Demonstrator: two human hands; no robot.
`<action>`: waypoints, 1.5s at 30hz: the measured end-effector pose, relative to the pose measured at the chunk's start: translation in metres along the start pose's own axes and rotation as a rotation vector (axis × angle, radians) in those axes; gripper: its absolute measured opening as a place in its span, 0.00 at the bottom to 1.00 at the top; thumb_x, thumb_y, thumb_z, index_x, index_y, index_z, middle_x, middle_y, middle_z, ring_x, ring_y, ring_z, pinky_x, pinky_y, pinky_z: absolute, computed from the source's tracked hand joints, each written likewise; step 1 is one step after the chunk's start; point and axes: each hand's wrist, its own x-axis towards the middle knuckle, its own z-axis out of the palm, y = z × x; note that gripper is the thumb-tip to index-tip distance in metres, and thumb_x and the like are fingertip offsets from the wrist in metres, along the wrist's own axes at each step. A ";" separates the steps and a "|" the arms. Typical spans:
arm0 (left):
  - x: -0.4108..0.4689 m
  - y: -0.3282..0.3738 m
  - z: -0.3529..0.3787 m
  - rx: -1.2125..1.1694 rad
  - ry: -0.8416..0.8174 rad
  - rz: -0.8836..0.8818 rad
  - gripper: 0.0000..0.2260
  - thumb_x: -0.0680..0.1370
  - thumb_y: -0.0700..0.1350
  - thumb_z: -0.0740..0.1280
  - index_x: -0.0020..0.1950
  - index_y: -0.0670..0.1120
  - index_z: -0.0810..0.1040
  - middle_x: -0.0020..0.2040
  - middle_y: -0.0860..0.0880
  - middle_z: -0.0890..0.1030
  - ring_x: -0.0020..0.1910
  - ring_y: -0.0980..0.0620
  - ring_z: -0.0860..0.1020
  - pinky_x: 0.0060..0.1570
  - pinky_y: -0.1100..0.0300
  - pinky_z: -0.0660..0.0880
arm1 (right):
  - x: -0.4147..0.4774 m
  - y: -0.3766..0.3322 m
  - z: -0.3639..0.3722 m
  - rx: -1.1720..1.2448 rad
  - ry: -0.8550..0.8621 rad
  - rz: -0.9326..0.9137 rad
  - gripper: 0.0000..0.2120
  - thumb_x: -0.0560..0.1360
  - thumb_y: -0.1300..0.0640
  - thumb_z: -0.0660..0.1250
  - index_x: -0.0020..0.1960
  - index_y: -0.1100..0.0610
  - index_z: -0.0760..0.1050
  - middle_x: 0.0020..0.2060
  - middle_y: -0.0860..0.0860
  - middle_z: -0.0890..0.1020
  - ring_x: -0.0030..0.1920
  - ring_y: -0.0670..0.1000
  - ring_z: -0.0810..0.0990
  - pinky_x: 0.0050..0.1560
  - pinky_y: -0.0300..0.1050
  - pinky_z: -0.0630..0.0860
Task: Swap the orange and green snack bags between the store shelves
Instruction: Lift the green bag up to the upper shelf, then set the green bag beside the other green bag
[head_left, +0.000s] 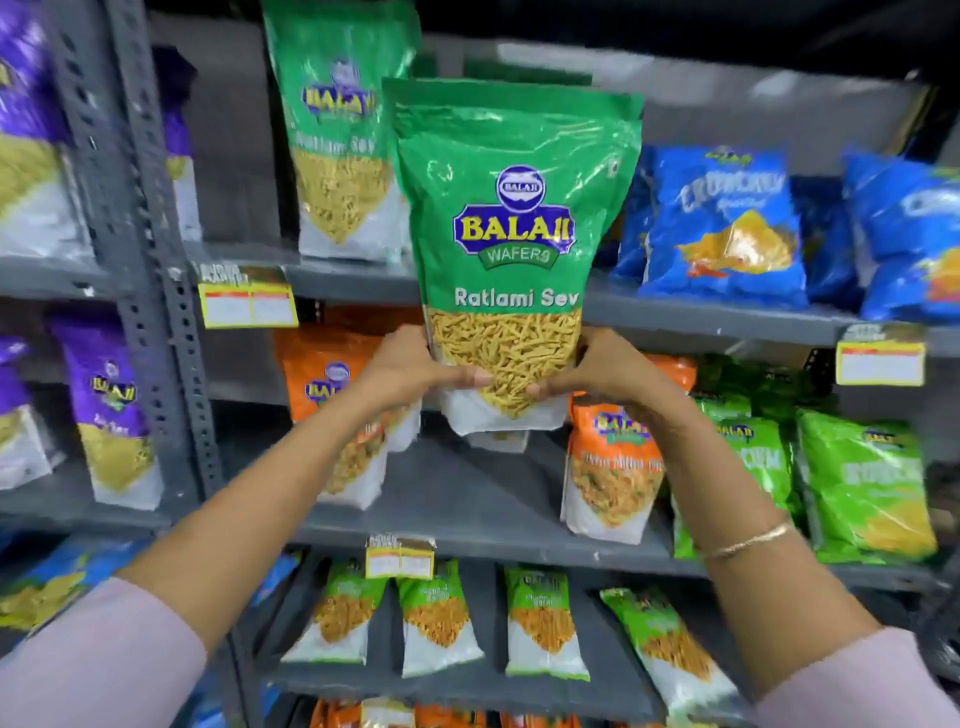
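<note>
Both hands, left hand (415, 364) and right hand (597, 369), gripped the green snack bag (514, 234) upright before the upper shelf (353, 280); orange bags (332, 415) stood on the shelf below.

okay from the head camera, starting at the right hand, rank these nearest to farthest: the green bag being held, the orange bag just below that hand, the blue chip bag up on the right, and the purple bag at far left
1. Held green bag: in the right hand, touching.
2. Orange bag: just below, middle shelf.
3. Blue chip bag: upper right shelf.
4. Purple bag: far left, next bay.
</note>
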 end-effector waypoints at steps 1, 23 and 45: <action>0.007 0.017 -0.008 0.003 0.022 0.023 0.20 0.64 0.49 0.77 0.55 0.49 0.80 0.51 0.52 0.82 0.52 0.53 0.80 0.52 0.61 0.73 | 0.004 -0.011 -0.014 -0.029 0.022 -0.028 0.21 0.60 0.56 0.79 0.51 0.54 0.77 0.43 0.49 0.81 0.45 0.49 0.79 0.39 0.38 0.78; 0.182 0.048 -0.024 -0.005 0.060 -0.066 0.28 0.57 0.56 0.79 0.48 0.41 0.77 0.54 0.47 0.79 0.55 0.49 0.76 0.56 0.57 0.73 | 0.163 -0.011 -0.066 0.317 0.134 -0.018 0.24 0.65 0.65 0.74 0.58 0.68 0.73 0.52 0.57 0.80 0.41 0.48 0.78 0.28 0.27 0.75; 0.103 -0.015 0.043 0.177 0.705 0.458 0.30 0.75 0.52 0.64 0.71 0.39 0.60 0.73 0.40 0.63 0.74 0.42 0.59 0.74 0.52 0.56 | 0.102 0.043 -0.030 -0.025 0.852 -0.375 0.31 0.70 0.45 0.67 0.68 0.59 0.64 0.66 0.56 0.71 0.68 0.53 0.65 0.69 0.45 0.61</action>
